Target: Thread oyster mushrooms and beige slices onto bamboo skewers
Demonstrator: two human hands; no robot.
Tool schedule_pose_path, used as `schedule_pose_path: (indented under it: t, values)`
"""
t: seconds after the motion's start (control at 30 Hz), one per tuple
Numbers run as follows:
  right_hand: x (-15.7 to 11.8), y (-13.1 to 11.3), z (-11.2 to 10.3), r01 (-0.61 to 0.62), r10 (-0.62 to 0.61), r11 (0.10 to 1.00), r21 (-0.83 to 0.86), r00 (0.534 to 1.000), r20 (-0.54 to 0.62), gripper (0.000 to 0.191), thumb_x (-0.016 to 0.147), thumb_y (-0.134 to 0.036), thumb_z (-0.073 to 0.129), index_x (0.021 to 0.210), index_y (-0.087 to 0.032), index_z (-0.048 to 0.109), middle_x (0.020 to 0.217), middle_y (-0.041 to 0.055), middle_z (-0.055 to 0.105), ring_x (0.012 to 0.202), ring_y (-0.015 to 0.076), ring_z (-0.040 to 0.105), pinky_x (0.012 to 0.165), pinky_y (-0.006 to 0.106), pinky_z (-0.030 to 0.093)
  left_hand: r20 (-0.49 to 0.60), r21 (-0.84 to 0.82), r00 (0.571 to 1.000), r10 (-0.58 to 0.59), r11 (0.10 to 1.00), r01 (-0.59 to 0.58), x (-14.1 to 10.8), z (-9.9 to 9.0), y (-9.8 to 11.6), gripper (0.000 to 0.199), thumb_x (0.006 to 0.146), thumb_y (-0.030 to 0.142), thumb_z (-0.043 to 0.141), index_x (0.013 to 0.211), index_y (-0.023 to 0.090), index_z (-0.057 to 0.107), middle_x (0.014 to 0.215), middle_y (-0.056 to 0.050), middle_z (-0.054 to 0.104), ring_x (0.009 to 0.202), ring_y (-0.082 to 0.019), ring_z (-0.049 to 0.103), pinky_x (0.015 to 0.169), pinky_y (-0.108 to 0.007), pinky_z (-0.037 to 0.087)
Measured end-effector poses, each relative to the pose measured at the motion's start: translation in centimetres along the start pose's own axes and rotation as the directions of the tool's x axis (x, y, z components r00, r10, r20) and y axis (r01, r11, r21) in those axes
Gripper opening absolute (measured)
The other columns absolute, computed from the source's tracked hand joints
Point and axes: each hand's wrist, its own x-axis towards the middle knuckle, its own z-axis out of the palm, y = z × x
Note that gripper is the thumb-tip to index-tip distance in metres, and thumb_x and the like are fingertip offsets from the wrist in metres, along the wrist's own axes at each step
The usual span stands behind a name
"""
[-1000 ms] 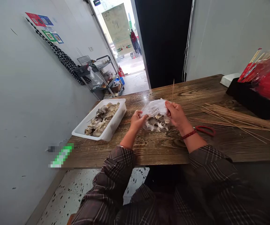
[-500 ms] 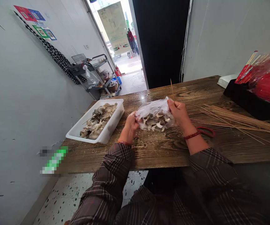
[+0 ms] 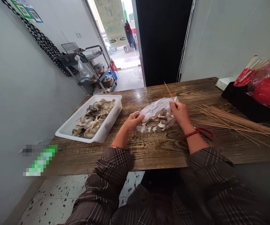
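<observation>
A clear plastic bag (image 3: 157,106) of grey-white oyster mushrooms (image 3: 158,122) lies on the table between my hands. My left hand (image 3: 132,122) grips its left end, thumb on top. At the bag's upper right corner, my right hand (image 3: 181,113) is closed, pinching a thin bamboo skewer (image 3: 169,91) that points up and to the left. The bag's edge is also caught at those fingers. To the left stands a white plastic tub (image 3: 112,122) with more oyster mushrooms (image 3: 94,120) and some skewers among them.
Many loose bamboo skewers (image 3: 238,120) fan across the right side of the wooden table (image 3: 158,153). Red-handled scissors (image 3: 206,132) lie beside my right wrist. A black box (image 3: 247,103) with red-wrapped items stands at the far right. Beyond the table is a grey trolley (image 3: 88,68).
My view has shifted slightly. The bag now lies lower and flatter on the table. My left thumb has come over its left end, and the skewer in my right hand leans further left.
</observation>
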Motion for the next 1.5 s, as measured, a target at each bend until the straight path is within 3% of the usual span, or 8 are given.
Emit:
schedule_pose_path:
  t: [0.2, 0.5, 0.67, 0.77, 0.9, 1.0, 1.17, 1.5]
  values:
    - [-0.6, 0.3, 0.9, 0.07, -0.013, 0.97, -0.235, 0.972, 0.234, 0.043, 0.095, -0.04, 0.041, 0.126, -0.02, 0.064, 0.101, 0.0106, 0.074, 0.086, 0.0259, 0.065, 0.07, 0.031, 0.042, -0.104, -0.363, 0.986, -0.134, 0.928, 0.088, 1.2, 0.2, -1.3, 0.037, 0.064, 0.04, 0.082, 0.08, 0.014, 0.062, 0.066, 0.0, 0.063, 0.054, -0.01, 0.054, 0.051, -0.022, 0.042]
    - [-0.8, 1.2, 1.7, 0.119, -0.062, 0.966, -0.228, 0.969, 0.241, 0.048, 0.094, -0.032, 0.04, 0.136, -0.016, 0.057, 0.124, 0.0144, 0.067, 0.106, 0.0303, 0.063, 0.087, 0.04, 0.047, -0.346, -0.375, 0.917, -0.201, 0.925, 0.061, 1.9, -1.2, -1.9, 0.011, 0.083, 0.022, 0.059, 0.075, 0.014, 0.055, 0.051, 0.002, 0.053, 0.037, -0.007, 0.039, 0.038, -0.019, 0.025]
    - [-0.9, 0.8, 1.1, 0.11, -0.056, 0.972, -0.206, 0.966, 0.252, 0.043, 0.091, -0.036, 0.046, 0.126, -0.017, 0.064, 0.108, 0.0121, 0.073, 0.095, 0.0273, 0.066, 0.08, 0.035, 0.047, -0.623, -0.036, 0.78, 0.059, 0.994, -0.104, 1.6, -1.5, -1.8, 0.034, 0.068, 0.001, 0.065, 0.098, 0.018, 0.063, 0.068, 0.003, 0.057, 0.054, -0.009, 0.05, 0.052, -0.019, 0.037]
    - [-1.3, 0.0, 0.6, 0.094, -0.03, 0.972, -0.214, 0.958, 0.284, 0.038, 0.09, -0.042, 0.051, 0.116, -0.02, 0.068, 0.097, 0.0079, 0.074, 0.082, 0.0236, 0.066, 0.071, 0.032, 0.046, -0.621, 0.159, 0.732, 0.28, 0.959, -0.232, 1.2, -1.7, -0.8, 0.04, 0.064, -0.002, 0.065, 0.096, 0.02, 0.069, 0.091, -0.002, 0.063, 0.077, -0.012, 0.057, 0.07, -0.019, 0.043]
    - [-1.9, -0.9, 0.4, 0.096, -0.003, 0.959, -0.268, 0.945, 0.327, 0.04, 0.087, -0.05, 0.056, 0.114, -0.022, 0.067, 0.091, 0.0072, 0.073, 0.081, 0.0247, 0.066, 0.066, 0.032, 0.044, -0.37, 0.284, 0.834, 0.41, 0.904, -0.319, 0.5, -1.7, 0.3, 0.018, 0.074, 0.011, 0.065, 0.087, 0.019, 0.075, 0.101, -0.005, 0.069, 0.1, -0.019, 0.058, 0.09, -0.024, 0.043]
    - [-2.2, -1.0, 0.6, 0.13, -0.029, 0.953, -0.273, 0.938, 0.346, 0.042, 0.084, -0.044, 0.06, 0.12, -0.022, 0.065, 0.093, 0.0081, 0.073, 0.079, 0.0247, 0.066, 0.066, 0.032, 0.044, -0.202, 0.247, 0.942, 0.268, 0.945, -0.215, 0.7, -1.5, -0.2, 0.014, 0.082, 0.024, 0.063, 0.084, 0.017, 0.076, 0.093, -0.006, 0.073, 0.1, -0.022, 0.061, 0.096, -0.027, 0.04]
    - [-1.8, -0.4, 1.4, 0.11, -0.094, 0.993, -0.044, 0.957, 0.276, 0.042, 0.079, -0.032, 0.062, 0.119, -0.022, 0.068, 0.088, 0.0033, 0.071, 0.062, 0.0155, 0.055, 0.065, 0.029, 0.043, -0.339, 0.261, 0.93, 0.142, 0.964, -0.052, 1.8, -1.8, -2.2, 0.02, 0.082, 0.033, 0.066, 0.073, 0.017, 0.074, 0.08, -0.006, 0.072, 0.096, -0.025, 0.062, 0.089, -0.029, 0.043]
    - [-1.4, -1.1, 1.6, -0.046, 0.028, 0.799, 0.6, 0.999, 0.039, 0.051, 0.072, -0.041, 0.071, 0.117, -0.019, 0.066, 0.087, 0.0012, 0.067, 0.067, 0.0107, 0.055, 0.067, 0.025, 0.045, -0.486, 0.346, 0.75, 0.448, 0.887, -0.306, -0.4, 0.1, 0.9, 0.012, 0.082, 0.026, 0.065, 0.085, 0.02, 0.075, 0.091, -0.006, 0.071, 0.098, -0.022, 0.059, 0.085, -0.027, 0.043]
